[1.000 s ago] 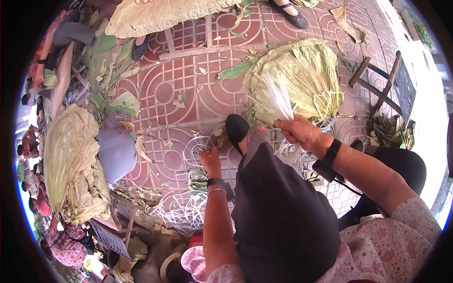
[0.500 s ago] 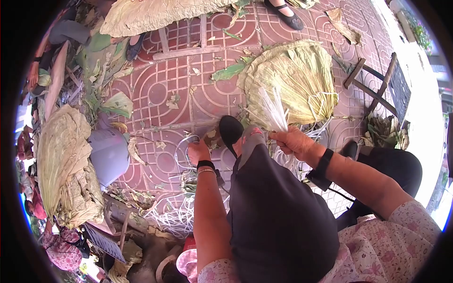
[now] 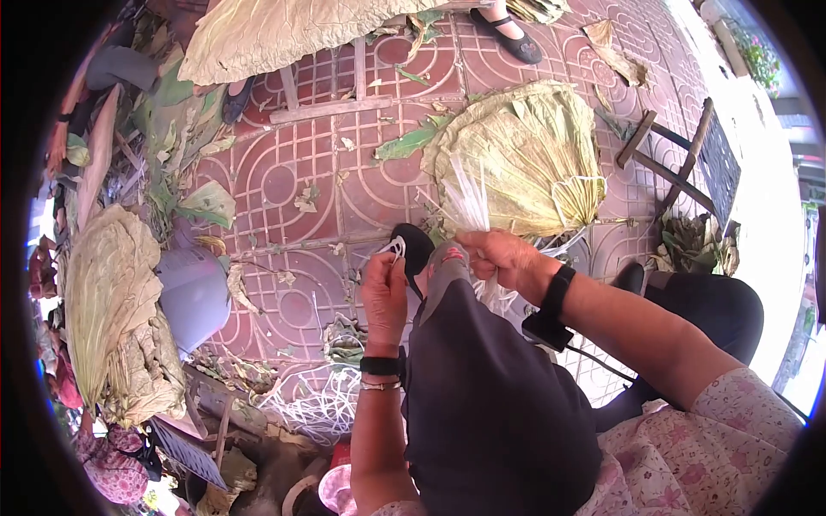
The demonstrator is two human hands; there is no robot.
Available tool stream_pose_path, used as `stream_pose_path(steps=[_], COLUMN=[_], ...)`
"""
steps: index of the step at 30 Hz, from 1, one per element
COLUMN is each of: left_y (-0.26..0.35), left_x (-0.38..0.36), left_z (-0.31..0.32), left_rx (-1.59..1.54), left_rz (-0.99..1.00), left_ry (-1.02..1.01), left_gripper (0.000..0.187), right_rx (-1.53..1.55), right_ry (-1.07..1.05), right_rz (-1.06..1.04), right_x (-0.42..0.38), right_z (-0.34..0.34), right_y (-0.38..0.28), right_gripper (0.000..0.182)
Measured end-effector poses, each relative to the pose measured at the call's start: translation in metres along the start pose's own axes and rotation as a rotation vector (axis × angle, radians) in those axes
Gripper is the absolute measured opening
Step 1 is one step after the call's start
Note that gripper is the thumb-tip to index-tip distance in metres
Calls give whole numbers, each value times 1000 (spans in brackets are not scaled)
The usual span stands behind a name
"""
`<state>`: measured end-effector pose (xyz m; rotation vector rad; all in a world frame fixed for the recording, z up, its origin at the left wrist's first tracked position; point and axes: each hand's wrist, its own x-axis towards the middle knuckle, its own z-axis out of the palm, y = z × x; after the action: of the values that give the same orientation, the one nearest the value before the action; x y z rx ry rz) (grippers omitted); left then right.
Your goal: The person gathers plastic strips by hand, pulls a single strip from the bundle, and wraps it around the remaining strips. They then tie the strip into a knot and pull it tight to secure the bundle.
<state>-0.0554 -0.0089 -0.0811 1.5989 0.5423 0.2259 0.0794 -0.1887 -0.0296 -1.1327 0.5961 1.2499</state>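
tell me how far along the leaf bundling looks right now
Done: flattened leaf stacks lie on the floor, one ahead and one at the left. In hand: the right hand keeps a grip on a bunch of white strips, while the left hand pinches a single strip. Left: many white strips lie loose on the tiles, along with scattered leaves.

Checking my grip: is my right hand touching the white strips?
Touching. The head view shows the right hand closed around the white strips, which fan up from the fist.
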Motion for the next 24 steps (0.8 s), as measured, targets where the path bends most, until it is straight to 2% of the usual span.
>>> stream_pose_path(steps=[1, 4, 5, 8, 11, 14, 15, 17, 20, 21, 24], left_y=[15, 14, 13, 28, 52, 70, 74, 84, 105, 111, 106], left_x=[-1, 4, 5, 12, 24, 41, 47, 51, 59, 62, 70], left_z=[3, 15, 16, 10, -2, -20, -23, -22, -21, -22, -27], left_rx=[132, 161, 75, -178, -292, -349, -449, -458, -445, -460, -485], left_rz=[-14, 234, 142, -134, -430, -488, -495, -484, -447, -451, -375], left_ry=[-82, -195, -208, -236, -281, -287, -309, -314, -387, -412, -383], left_gripper=[5, 6, 7, 8, 12, 16, 19, 20, 22, 23, 28], right_rx=[51, 219, 166, 13, -313, -344, -405, -524, -493, -433, -345], right_ry=[-23, 52, 45, 87, 140, 86, 25, -98, -246, -239, -121], right_rz=[-1, 44, -38, -220, -318, -384, -464, -621, -525, -513, -306], right_x=[1, -4, 7, -1, -1, -5, -1, 8, 10, 9, 0], right_z=[6, 36, 30, 31, 27, 31, 33, 40, 53, 58, 53], right_y=[-1, -1, 3, -6, -20, -29, -29, -27, -33, -33, -47], right_gripper=[18, 22, 26, 19, 18, 22, 24, 29, 33, 24, 23])
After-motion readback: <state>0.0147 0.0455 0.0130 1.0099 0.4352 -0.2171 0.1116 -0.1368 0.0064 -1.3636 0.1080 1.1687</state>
